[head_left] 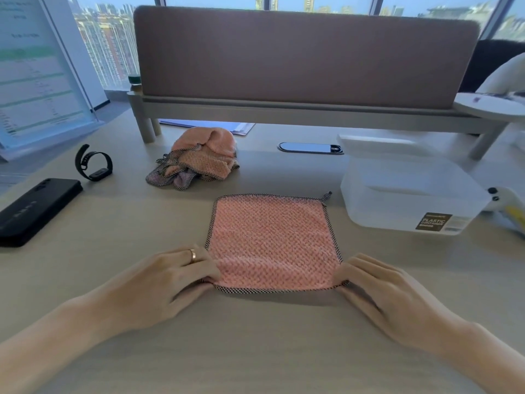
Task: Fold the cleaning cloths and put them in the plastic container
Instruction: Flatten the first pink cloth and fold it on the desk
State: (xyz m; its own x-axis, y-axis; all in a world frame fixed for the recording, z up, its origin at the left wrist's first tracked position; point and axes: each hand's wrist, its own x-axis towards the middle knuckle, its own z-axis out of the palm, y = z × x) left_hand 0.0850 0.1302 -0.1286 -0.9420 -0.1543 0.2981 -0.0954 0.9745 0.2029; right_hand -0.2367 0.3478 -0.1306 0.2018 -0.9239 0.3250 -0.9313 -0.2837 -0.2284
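A pink cleaning cloth (271,240) with a checked black-and-white border lies spread flat on the desk in front of me. My left hand (173,275) pinches its near left corner, and my right hand (377,291) pinches its near right corner; the near edge is lifted slightly off the desk. A heap of several crumpled pink and grey cloths (196,162) sits further back, left of centre. The clear plastic container (409,194) stands open to the right of the flat cloth, with its lid leaning at the back.
A black phone (34,210) and a black wristband (93,163) lie at the left. A raised shelf with a brown fabric screen (304,58) runs across the back. A white duck-shaped toy (508,209) is beside the container.
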